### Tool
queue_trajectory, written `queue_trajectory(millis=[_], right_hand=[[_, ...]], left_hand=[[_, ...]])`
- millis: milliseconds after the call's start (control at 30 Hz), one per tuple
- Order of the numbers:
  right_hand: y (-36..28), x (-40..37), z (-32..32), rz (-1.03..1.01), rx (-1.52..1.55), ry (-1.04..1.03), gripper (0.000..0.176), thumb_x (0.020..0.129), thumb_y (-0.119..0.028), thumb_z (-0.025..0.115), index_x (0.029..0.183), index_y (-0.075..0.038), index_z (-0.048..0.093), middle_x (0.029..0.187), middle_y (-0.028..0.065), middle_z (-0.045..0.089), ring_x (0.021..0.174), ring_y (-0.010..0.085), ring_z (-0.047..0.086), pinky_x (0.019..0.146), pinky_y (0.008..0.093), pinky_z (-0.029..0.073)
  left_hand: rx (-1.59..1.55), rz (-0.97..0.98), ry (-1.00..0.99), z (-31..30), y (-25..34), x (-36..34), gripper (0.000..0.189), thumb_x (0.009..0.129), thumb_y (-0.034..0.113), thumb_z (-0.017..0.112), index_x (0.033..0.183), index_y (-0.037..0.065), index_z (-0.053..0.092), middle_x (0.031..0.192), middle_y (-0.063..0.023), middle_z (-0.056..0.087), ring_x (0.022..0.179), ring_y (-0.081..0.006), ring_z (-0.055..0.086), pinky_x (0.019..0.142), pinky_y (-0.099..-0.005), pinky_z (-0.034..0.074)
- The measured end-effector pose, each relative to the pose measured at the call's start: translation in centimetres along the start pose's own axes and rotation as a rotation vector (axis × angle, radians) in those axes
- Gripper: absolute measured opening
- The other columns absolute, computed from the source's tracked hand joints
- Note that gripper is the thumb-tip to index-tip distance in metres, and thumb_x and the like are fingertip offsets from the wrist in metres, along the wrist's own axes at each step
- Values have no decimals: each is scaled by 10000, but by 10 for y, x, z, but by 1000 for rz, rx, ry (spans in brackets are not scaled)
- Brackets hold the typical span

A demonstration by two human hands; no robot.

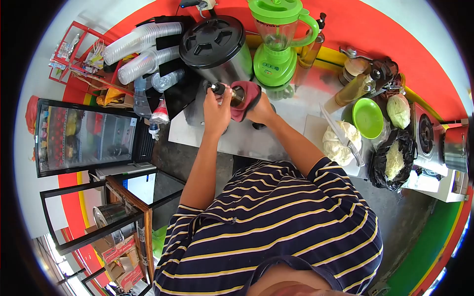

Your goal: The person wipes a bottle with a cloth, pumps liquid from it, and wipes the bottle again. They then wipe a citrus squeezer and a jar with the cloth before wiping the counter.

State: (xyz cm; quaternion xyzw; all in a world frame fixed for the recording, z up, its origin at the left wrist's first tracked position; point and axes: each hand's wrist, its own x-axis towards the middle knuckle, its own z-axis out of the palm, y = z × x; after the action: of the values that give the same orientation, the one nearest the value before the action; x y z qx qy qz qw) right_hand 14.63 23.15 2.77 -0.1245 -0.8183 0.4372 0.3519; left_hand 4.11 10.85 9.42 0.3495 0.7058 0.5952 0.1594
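Over the metal counter [237, 140], my left hand [217, 109] is closed around the neck end of a bottle [238, 96] with a black top. The bottle is tilted, and part of it is hidden by a maroon cloth [252, 90]. My right hand [262, 109] grips that cloth and presses it around the bottle's body; its fingers are partly covered. Just behind both hands stands a large steel container [222, 66] with a black lid.
A green blender [275, 64] stands behind my right hand. Farther right, a knife [340, 133] lies across a pale cabbage-like bundle [335, 148] beside a green bowl [368, 118]. Stacked plastic cups [143, 42] are at the back left. A glass-door fridge [86, 138] stands left.
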Motion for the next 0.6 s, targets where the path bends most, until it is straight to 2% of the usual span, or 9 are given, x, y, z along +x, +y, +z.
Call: queue_trajectory(millis=[33, 100, 167, 233, 333, 400, 433, 500, 600], right_hand=[[3, -5, 1, -19, -78, 55, 621, 739, -345, 853, 1269, -128, 613, 1168, 159, 695, 1085, 413, 669, 887, 468, 556], [19, -22, -3, 3, -144, -13, 660, 726, -358, 852, 1296, -130, 610, 1177, 162, 693, 1084, 406, 671, 907, 470, 559], [32, -34, -8, 90, -149, -86, 659, 728, -349, 850, 1302, -129, 613, 1180, 160, 699, 1073, 401, 678, 902, 467, 560], [49, -45, -8, 113, -133, -84, 619, 730, -323, 848, 1272, -122, 627, 1138, 156, 708, 1043, 405, 687, 882, 468, 564], [55, -54, -15, 6, -25, 0, 592, 704, -298, 864, 1208, -100, 625, 1005, 138, 695, 932, 372, 695, 840, 426, 568], [53, -57, -29, 182, 382, -125, 514, 668, -266, 872, 1071, -48, 641, 893, 131, 645, 824, 313, 650, 771, 384, 549], [52, -55, -37, 175, 379, -120, 514, 668, -266, 872, 1071, -48, 641, 893, 131, 645, 824, 313, 650, 771, 384, 549], [54, -44, -51, 158, 122, -460, 661, 710, -286, 894, 1250, -30, 611, 1037, 134, 688, 959, 214, 670, 889, 362, 540], [101, -35, -25, 127, 23, -639, 641, 677, -213, 853, 1241, -21, 615, 1003, 143, 695, 924, 226, 658, 822, 386, 539]], left_hand=[[-29, -27, 32, -2, -2, -2, 205, 1053, 153, 669, 1170, -8, 619, 1088, -89, 725, 1003, -138, 695, 908, -287, 534], [-51, -59, 56, -7, -10, -7, 196, 1062, 147, 653, 1181, -1, 606, 1113, -94, 719, 1043, -145, 689, 941, -292, 525], [-107, -99, 151, -14, -18, -9, 208, 1047, 198, 684, 1139, 20, 631, 1005, -39, 715, 915, -110, 666, 818, -273, 519], [-98, -86, 141, -15, -17, -11, 194, 1053, 185, 674, 1150, 23, 627, 1043, -50, 722, 940, -97, 655, 839, -265, 510], [-84, -35, -10, -17, -6, -16, 179, 1062, 127, 644, 1190, 17, 586, 1163, -91, 718, 1012, -103, 642, 893, -253, 496], [-96, -23, -50, -18, -2, -19, 187, 1061, 113, 640, 1204, 13, 575, 1183, -98, 712, 1029, -106, 641, 914, -254, 496], [-113, -11, -89, -17, 0, -20, 196, 1061, 99, 637, 1218, 9, 564, 1202, -104, 706, 1047, -109, 640, 934, -254, 496], [-137, 16, -134, -26, 0, -22, 197, 1065, 66, 613, 1243, 4, 555, 1247, -121, 687, 1085, -113, 630, 975, -262, 495], [-150, 41, -303, -41, 2, -28, 191, 1064, 42, 603, 1246, 8, 555, 1301, -148, 659, 1173, -166, 625, 1016, -297, 493]])
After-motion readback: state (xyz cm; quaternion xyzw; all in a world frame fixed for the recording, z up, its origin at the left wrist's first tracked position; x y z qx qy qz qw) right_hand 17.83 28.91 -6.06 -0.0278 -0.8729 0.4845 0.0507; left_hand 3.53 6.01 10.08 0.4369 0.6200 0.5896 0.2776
